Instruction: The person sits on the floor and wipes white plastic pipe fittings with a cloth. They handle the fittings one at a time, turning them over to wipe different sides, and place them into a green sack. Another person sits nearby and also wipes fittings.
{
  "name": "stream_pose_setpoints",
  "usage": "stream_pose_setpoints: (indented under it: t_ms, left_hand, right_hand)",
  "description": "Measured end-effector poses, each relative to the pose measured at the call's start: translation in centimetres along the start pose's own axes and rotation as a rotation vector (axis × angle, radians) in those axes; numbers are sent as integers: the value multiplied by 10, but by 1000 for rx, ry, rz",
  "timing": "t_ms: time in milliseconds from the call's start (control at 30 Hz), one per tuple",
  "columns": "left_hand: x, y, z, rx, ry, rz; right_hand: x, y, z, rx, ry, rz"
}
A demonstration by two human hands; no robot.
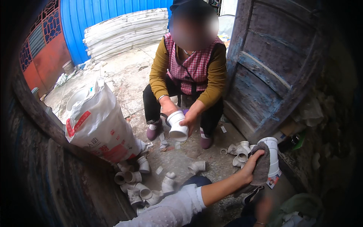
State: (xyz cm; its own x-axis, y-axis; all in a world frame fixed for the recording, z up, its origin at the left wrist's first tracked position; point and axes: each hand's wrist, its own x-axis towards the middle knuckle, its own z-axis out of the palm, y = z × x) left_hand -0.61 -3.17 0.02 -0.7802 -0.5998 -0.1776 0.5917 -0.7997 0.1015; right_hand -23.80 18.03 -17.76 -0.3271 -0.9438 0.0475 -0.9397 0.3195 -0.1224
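My left hand reaches out from a white sleeve, its fingers closed on a grey cloth. The cloth lies against the side of a large white pipe fitting, partly covering it. Low in the picture, my right hand is blurred and its fingers cannot be made out. Across from me a squatting person in a checked vest holds another white pipe fitting in both hands. Beside the large fitting, several smaller pipe elbows lie heaped on the floor.
A full white sack stands at left, with several dusty pipe elbows piled below it. One loose elbow lies mid-floor. A weathered wooden door stands at right, near a dark bottle. Long white bundles are stacked behind.
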Motion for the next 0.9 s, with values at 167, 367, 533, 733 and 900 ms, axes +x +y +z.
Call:
stream_pose_setpoints:
  t_ms: [167,367,533,733,900]
  left_hand:
    - [1,4,6,25,-68,14]
    - [-2,10,6,90,112,90]
    - [2,17,-5,244,63,163]
    - [3,-20,20,895,173,527]
    - [8,-18,8,1207,160,855]
  right_hand:
    - [6,87,49,654,129,84]
    - [47,-41,-76,1091,173,88]
    - [117,-145,-150,1788,236,296]
    - [108,-152,-184,1213,208,-89]
    - [99,-159,-174,1611,164,-41]
